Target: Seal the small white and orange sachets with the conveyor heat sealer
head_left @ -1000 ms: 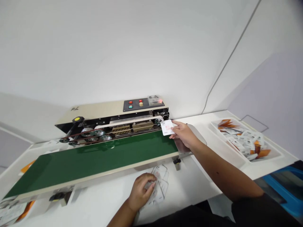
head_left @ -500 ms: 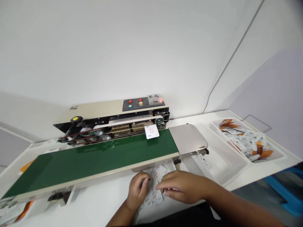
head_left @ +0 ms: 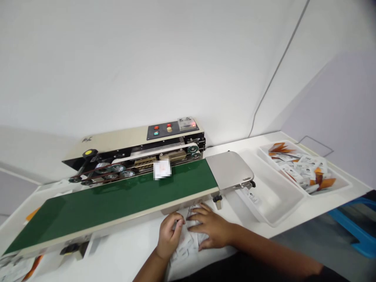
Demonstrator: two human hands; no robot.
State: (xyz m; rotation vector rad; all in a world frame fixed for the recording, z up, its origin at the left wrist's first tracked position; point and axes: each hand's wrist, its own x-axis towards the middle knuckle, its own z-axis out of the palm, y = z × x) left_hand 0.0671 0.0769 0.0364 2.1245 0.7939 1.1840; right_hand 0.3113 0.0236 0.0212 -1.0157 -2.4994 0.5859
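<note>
White printed packets (head_left: 185, 246) lie in a loose pile on the table below the sealing machine's belt. At the left of this pile, my left hand (head_left: 170, 235) is closed, thumb against curled fingers; whatever it may hold is hidden. My right hand (head_left: 212, 228) lies over the pile's right side with its fingers spread, touching the packets. On the green conveyor belt (head_left: 117, 203), one white packet (head_left: 162, 169) has its upper edge in the band sealer (head_left: 126, 143).
A plastic bin (head_left: 346, 186) of white and orange packets stands at the right. Beside it sits another bin (head_left: 273, 223) with a packet at its left side. A metal plate (head_left: 229, 170) extends the belt's right end. A blue stool (head_left: 349, 225) is at the lower right.
The packet in the sealer has travelled left along the belt. My right hand has gone from bent, gathered fingers to spread fingers over the pile. My left hand stays nearly in place.
</note>
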